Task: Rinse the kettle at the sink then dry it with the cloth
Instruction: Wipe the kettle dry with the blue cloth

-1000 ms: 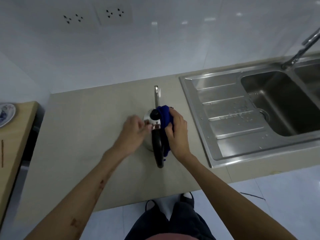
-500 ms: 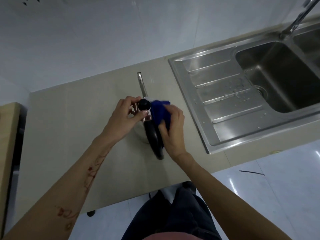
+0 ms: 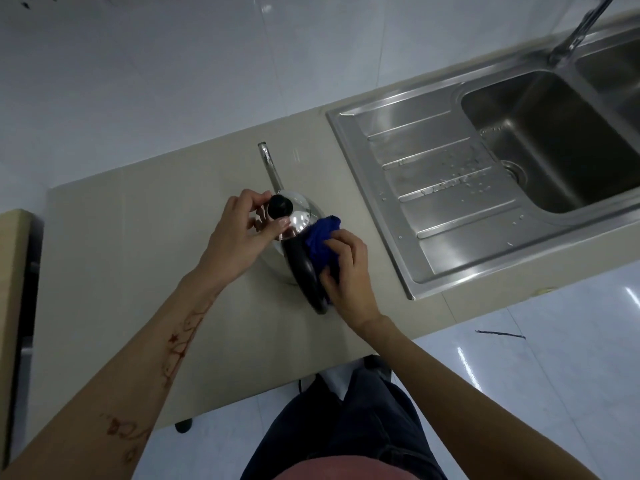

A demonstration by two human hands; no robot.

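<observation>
A shiny steel kettle (image 3: 300,216) with a thin spout, a black lid knob and a black handle (image 3: 306,275) stands upright on the beige counter (image 3: 138,258), left of the sink. My left hand (image 3: 239,233) pinches the lid knob from the left side. My right hand (image 3: 348,271) presses a bunched blue cloth (image 3: 320,239) against the kettle's right flank beside the handle. The kettle's lower body is mostly hidden under my hands.
A stainless steel sink (image 3: 450,188) with a ribbed, water-spotted drainboard and a deep basin lies to the right, its tap (image 3: 578,27) at the far back. A wooden surface (image 3: 14,271) borders the counter on the left. White tiled wall behind, glossy floor below.
My left hand shifted from the kettle's side up onto the lid knob. The right hand slid the cloth from the top of the kettle down along its right side. The camera view drifted.
</observation>
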